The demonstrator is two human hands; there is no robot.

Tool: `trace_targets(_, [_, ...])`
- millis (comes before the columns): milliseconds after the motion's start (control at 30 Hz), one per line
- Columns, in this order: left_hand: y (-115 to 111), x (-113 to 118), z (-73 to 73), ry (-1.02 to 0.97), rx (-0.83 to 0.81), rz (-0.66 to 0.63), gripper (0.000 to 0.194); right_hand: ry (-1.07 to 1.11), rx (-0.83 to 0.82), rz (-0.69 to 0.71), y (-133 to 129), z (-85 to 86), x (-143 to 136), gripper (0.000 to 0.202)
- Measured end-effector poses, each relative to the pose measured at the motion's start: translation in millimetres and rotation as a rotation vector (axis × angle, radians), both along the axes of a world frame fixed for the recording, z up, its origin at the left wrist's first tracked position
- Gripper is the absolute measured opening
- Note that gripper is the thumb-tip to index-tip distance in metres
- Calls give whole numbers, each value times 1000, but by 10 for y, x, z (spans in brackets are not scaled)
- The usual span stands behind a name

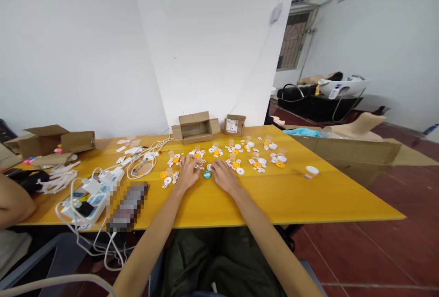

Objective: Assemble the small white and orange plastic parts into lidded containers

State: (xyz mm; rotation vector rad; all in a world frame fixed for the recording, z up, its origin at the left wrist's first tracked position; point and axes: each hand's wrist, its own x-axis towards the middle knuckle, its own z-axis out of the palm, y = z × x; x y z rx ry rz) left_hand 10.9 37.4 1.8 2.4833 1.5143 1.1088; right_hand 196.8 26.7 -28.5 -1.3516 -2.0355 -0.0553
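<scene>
At the centre of the frame, both of the person's hands rest over a yellow table [274, 201], fingers bent downward. The left hand [189, 172] is among small printed pieces [176, 177] and clear cups; whether its fingers are together on anything I cannot tell. The right hand [223, 174] has its fingertips at a small white disc [209, 167]; contact or grip cannot be confirmed. A teal disc [206, 175] lies flat between the hands, just below the white one. Clusters of orange discs [280, 165], white discs and clear cups spread right of the hands. A white-topped tub [312, 171] stands well apart, right of centre. Behind the clusters sit two cardboard boxes [198, 139]. At lower left lie a power strip [99, 201] and a pixelated phone [128, 208].
</scene>
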Motion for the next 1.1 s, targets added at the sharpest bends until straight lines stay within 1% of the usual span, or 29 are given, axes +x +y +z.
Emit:
trace_targets(100, [-13, 0, 4, 30, -13, -51, 22, 3, -11, -28, -11, 20, -7, 18])
trace_targets(233, [-51, -3, 19, 92, -81, -147, 15, 15, -43, -35, -25, 57, -4, 18])
trace_targets(333, [-82, 3, 39, 120, -108, -207, 16, 27, -67, -36, -30, 79, 2, 18])
trace_targets(467, [-105, 23, 59, 145, -124, -230, 20, 55, -83, -30, -25, 72, 11, 17])
trace_targets(600, [-107, 30, 56, 152, -139, -234, 12, 143, -105, -1, 3, 46, 21, 16])
trace_targets(667, [-104, 29, 52, 153, -142, -238, 11, 270, -127, 25, 30, 47, 24, 14])
trace_targets(767, [-95, 27, 46, 153, -142, -249, 11, 585, -188, 65, 80, 75, 34, 13])
trace_targets(867, [-83, 24, 35, 146, -142, -256, 13, 930, -269, 108, 109, 123, 56, 27])
trace_targets(933, [-76, 21, 25, 141, -142, -258, 15, 1118, -329, 139, 103, 156, 66, 37])
trace_targets(1000, [-72, 16, 15, 140, -145, -255, 16, 1252, -389, 158, 84, 187, 65, 45])
trace_targets(1100, [-70, 9, 9, 145, -154, -246, 15, 1362, -446, 172, 54, 222, 49, 51])
